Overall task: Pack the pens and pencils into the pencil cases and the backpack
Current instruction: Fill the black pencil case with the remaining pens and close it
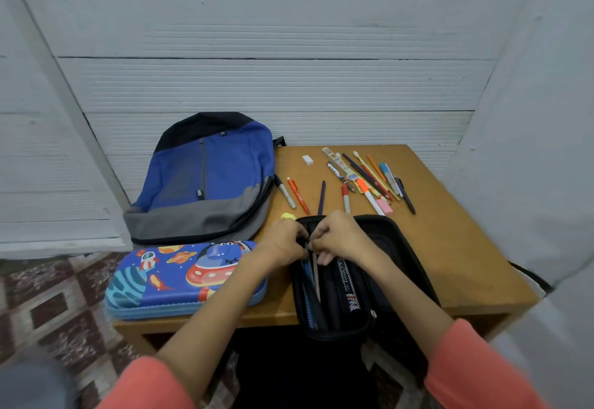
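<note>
Left hand [283, 244] and right hand [340, 238], fingers curled tight, pinched the top of a brown pencil [316, 275]; its lower end sat inside the open black pencil case [401, 248]. Loose pens [369, 180] lay behind on the table [466, 264], with the backpack [209, 177] and space-print case [186, 280] to the left.

Backpack [205, 180] behind closed case [183, 280]; open case [363, 280] right.

Wooden table [450, 264] against pale ribbed wall panels [289, 71]. Brown-and-white patterned floor tiles [48, 306] at left, below table. White eraser [307, 160] on far part of tabletop. Pink eraser [384, 206] nearer, to its right. Small yellow lump [287, 216] mid-table, partly hidden.
</note>
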The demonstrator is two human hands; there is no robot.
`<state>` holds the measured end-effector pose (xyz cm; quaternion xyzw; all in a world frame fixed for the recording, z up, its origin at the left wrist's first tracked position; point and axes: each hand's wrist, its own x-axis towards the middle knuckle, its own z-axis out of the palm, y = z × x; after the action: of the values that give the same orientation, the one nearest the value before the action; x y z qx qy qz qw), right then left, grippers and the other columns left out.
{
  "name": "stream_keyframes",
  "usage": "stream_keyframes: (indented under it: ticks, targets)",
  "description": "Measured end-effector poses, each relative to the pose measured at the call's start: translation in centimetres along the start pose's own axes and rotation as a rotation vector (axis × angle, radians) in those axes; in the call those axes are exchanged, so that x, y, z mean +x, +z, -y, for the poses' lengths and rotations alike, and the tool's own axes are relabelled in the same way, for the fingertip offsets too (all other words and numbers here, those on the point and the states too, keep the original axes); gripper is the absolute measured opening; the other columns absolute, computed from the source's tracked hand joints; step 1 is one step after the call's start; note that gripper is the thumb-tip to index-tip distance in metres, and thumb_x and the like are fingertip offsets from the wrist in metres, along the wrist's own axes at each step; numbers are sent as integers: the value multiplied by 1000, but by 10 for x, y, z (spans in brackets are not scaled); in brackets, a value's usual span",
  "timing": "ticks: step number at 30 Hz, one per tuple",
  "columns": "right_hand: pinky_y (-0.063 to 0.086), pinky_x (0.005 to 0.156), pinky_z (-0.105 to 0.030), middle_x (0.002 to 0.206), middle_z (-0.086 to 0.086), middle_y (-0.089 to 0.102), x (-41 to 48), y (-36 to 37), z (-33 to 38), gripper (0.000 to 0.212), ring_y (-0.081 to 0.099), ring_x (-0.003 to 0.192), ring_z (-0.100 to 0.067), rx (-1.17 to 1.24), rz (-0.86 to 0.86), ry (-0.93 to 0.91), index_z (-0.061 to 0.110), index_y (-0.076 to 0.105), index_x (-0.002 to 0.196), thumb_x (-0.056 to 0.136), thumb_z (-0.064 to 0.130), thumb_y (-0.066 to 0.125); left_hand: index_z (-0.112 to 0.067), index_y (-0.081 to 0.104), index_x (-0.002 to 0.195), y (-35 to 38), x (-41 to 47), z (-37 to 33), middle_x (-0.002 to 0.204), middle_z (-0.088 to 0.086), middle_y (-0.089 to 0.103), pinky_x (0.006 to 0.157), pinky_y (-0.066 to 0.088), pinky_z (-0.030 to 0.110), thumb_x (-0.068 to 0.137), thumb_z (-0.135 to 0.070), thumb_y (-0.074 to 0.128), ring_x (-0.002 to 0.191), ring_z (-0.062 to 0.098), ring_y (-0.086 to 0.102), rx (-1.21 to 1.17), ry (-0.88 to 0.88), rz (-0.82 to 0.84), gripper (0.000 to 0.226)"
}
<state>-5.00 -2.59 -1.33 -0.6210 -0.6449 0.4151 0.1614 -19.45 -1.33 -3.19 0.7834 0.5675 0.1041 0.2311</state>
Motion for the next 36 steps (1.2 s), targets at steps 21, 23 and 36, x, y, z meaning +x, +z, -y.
stream_keyframes:
  ticks: [21, 23, 36]
  targets:
    - [40, 45, -17, 66, -9, 70, 6, 2, -3, 6, 55, 39, -5, -202, 41, -6, 16, 71, 82, 84, 10, 71, -10, 67, 118, -8, -2, -10, 104, 7, 67, 80, 52, 31, 81, -20, 72, 97, 18, 61, -12, -8, -8, 39]
    - [37, 41, -16, 68, -12, 70, 6, -3, -5, 5, 54, 41, -10, -122, 61, -21, 12, 72, 82, 85, 8, 69, -10, 65, 120, -9, -2, -10, 109, 8, 67, 81, 51, 29, 81, -23, 73, 101, 18, 61, -23, -13, 7, 41]
    - [54, 70, -39, 98, -11, 70, 63, -108, -83, 17, 64, 81, -25, -113, -721, 130, 19, 69, 84, 89, 7, 58, -11, 59, 129, -11, 3, -4, 125, 7, 62, 93, 50, 28, 83, -14, 71, 113, 17, 58, -39, -23, 53, 48]
